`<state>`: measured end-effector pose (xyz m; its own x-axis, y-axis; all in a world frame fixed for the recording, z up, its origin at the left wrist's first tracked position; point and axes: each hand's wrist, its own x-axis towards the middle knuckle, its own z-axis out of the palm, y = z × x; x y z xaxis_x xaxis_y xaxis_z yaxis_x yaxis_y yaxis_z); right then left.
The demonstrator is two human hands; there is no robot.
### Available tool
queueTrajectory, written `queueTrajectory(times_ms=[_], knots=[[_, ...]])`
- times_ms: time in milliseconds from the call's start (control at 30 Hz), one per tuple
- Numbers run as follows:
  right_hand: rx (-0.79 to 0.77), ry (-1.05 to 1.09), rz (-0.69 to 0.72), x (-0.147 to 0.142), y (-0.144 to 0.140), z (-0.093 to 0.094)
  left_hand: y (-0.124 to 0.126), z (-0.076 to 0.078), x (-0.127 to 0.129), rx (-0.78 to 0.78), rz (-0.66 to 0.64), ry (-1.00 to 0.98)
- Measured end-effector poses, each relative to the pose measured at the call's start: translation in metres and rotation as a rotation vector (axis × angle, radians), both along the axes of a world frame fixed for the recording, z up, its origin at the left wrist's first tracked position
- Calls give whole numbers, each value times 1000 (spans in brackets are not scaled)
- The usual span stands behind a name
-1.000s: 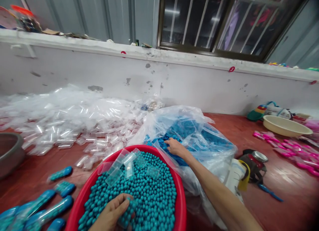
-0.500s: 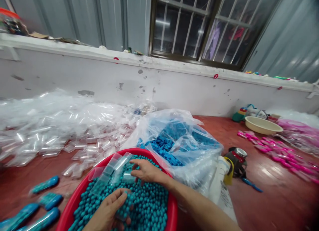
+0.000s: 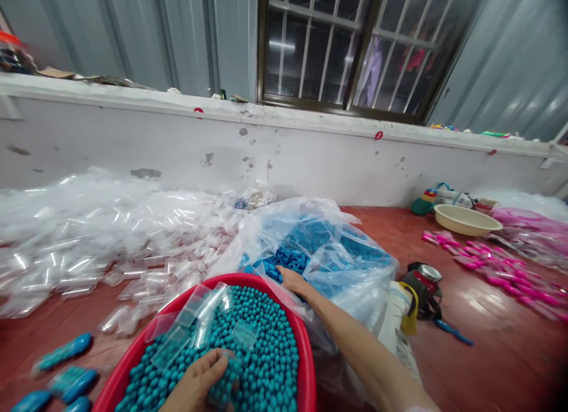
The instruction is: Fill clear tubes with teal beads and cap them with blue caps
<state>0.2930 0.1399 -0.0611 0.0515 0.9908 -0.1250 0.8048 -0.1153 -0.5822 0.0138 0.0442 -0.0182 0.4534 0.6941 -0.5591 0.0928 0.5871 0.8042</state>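
My left hand (image 3: 202,376) is closed round a clear plastic tube of teal beads (image 3: 224,381), low over a red basin (image 3: 309,364). Teal beads (image 3: 270,341) fill the basin. On them, at the back left, lie empty clear tubes (image 3: 206,317), and a single clear tube (image 3: 244,335) rests nearer the middle. Beyond the rim, my right hand (image 3: 296,282) reaches to the blue plastic pieces (image 3: 290,259) at the mouth of a clear bag (image 3: 355,264). Its visible fingers are stretched out, their tips partly hidden.
A heap of empty clear tubes (image 3: 146,240) spreads at the left. Bead-filled tubes with blue ends (image 3: 73,383) lie at front left. Right of the bag are a red-lidded jar (image 3: 429,274), a cream basin (image 3: 465,220) and pink pieces (image 3: 492,264). A wall (image 3: 310,163) stands behind.
My right hand has moved from above the beads, back and to the right, to the blue pieces. My left hand still holds its tube. The whole view has shifted slightly.
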Motion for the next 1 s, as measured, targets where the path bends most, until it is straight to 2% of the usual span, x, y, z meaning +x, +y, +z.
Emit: queueTrajectory(times_ms=[133, 233, 333, 533, 633, 733, 833, 1000], knots=[[-48, 107, -29, 13, 3, -2, 8, 5, 5, 55, 31, -23], [-59, 200, -73, 25, -2, 4, 9, 0, 7, 22, 7, -40], [2, 271, -129, 31, -8, 12, 6, -7, 7, 4, -6, -35], [263, 304, -209, 25, -6, 46, 5, -8, 8, 22, -16, -41], [317, 294, -164, 13, -7, 66, 7, -6, 7, 38, 8, -72], [334, 246, -110, 1, -10, 77, 9, -3, 5, 52, 43, -101], [351, 183, -122, -6, -13, 79, 9, -2, 3, 56, 48, -106], [380, 119, -133, -12, -15, 72, 9, -2, 3, 54, 37, -103]])
